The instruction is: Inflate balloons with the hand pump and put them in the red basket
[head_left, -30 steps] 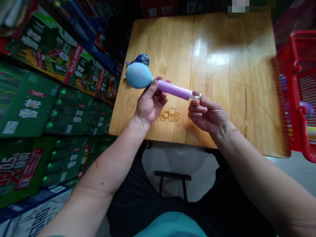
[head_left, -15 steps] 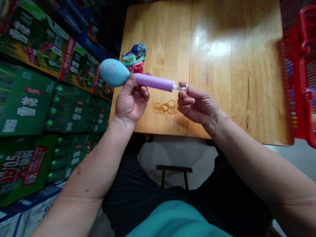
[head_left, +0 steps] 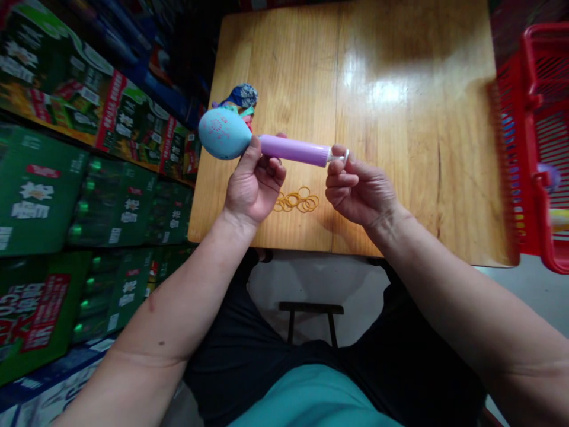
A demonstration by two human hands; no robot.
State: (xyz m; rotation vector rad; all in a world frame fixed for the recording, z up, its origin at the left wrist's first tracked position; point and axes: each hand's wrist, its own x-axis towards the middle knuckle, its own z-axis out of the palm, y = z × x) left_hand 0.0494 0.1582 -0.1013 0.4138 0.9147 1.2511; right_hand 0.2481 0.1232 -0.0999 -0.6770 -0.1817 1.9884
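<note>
A partly inflated light-blue balloon (head_left: 223,134) with a pink print sits on the left end of a purple balloon pump (head_left: 296,150). My left hand (head_left: 253,184) is closed where they meet, its thumb pressing the balloon's neck onto the nozzle and its fingers under the barrel. At the other end, my right hand (head_left: 358,184) grips the white handle (head_left: 346,156) between thumb and curled fingers. Only a short bit of the white rod shows. Below the pump, several yellow rubber bands (head_left: 300,200) lie on the table, partly covered by my left hand.
Behind the blue balloon, several limp balloons (head_left: 243,95) lie in a small pile on the wooden table (head_left: 418,154). Stacked green drink cartons (head_left: 38,196) line the left side. A red plastic basket (head_left: 531,178) stands off the right edge. Below the table is a dark stool (head_left: 311,308).
My left hand, with the balloon and pump barrel, has come to the right, nearer my right hand. Less of the pump's rod shows. The view has shifted slightly.
</note>
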